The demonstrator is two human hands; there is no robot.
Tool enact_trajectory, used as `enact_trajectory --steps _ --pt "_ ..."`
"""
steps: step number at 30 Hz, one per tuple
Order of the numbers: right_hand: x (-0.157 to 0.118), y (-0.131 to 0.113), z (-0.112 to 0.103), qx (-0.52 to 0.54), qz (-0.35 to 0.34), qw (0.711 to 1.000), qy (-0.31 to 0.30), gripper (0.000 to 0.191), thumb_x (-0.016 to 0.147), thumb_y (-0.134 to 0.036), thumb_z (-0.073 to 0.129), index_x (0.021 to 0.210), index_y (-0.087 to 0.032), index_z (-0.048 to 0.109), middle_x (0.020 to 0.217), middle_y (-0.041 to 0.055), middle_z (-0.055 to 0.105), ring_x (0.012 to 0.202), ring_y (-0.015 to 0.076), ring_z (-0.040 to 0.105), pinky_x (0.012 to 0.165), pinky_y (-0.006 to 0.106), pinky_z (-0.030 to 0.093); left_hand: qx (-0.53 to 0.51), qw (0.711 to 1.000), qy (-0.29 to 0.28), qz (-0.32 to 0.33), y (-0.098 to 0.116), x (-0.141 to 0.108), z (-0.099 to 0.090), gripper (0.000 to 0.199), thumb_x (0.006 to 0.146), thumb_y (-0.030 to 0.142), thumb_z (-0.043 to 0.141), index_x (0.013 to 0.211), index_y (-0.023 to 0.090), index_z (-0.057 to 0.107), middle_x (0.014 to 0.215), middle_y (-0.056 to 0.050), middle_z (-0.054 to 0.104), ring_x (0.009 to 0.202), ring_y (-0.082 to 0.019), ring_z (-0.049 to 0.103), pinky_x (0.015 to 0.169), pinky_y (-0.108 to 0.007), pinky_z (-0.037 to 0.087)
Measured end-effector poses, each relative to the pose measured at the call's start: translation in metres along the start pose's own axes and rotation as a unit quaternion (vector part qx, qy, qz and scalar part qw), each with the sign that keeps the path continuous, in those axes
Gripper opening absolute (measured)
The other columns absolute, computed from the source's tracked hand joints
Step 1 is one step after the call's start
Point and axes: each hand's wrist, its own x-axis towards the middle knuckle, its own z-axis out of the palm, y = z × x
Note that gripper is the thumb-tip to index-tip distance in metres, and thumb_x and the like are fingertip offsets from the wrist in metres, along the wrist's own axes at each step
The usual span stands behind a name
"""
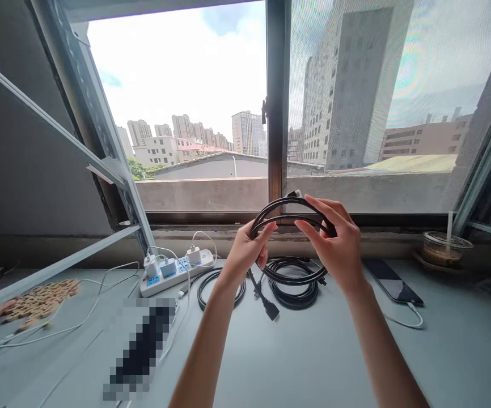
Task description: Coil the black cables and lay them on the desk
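Grey table (296, 362) below the left hand (250, 242) and right hand (339, 242). Beyond both, a window (224, 68) with a dark upright (276, 107) straight ahead, between them; cloudy daylight enters. Outside: low parapet (203, 195), then buildings (358, 85). Metal posts (489, 170) slant at either side; dark wall (7, 141) farther left.
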Motion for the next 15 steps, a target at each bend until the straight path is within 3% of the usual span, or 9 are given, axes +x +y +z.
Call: enact_trajectory --steps 7,12,15 --pt "-0.001 0.000 0.002 0.005 -0.016 0.999 0.040 0.037 0.079 -0.043 0.066 0.112 -0.026 0.068 0.103 0.0061 0.064 0.062 0.0113 0.052 0.044 0.022 0.043 -0.007 0.999 -0.037 -0.001 0.005 -0.003 0.001 0.050 0.068 0.063 0.069 0.077 0.017 0.051 0.045 0.010 0.032 0.030 -0.002 0.025 0.032 -0.016 0.016" --pt "-0.002 -0.001 0.002 -0.001 -0.003 0.998 0.070 0.038 0.076 -0.041 0.068 0.110 -0.024 0.069 0.094 0.0047 0.064 0.054 0.0085 0.045 0.040 0.021 0.038 -0.117 0.991 -0.062 -0.035 0.005 -0.005 0.007 0.066 0.073 0.082 0.041 0.069 0.017 0.047 0.040 0.008 0.027 0.028 -0.004 0.023 0.030 -0.017 0.013" --pt "-0.002 -0.002 -0.001 0.001 -0.002 0.997 0.076 0.037 0.075 -0.039 0.070 0.109 -0.023 0.069 0.092 0.0037 0.064 0.054 0.0081 0.044 0.040 0.021 0.037 -0.144 0.987 -0.048 -0.046 0.005 -0.005 0.010 0.061 0.079 0.076 0.039 0.066 0.017 0.044 0.041 0.008 0.028 0.028 -0.004 0.024 0.030 -0.017 0.014"
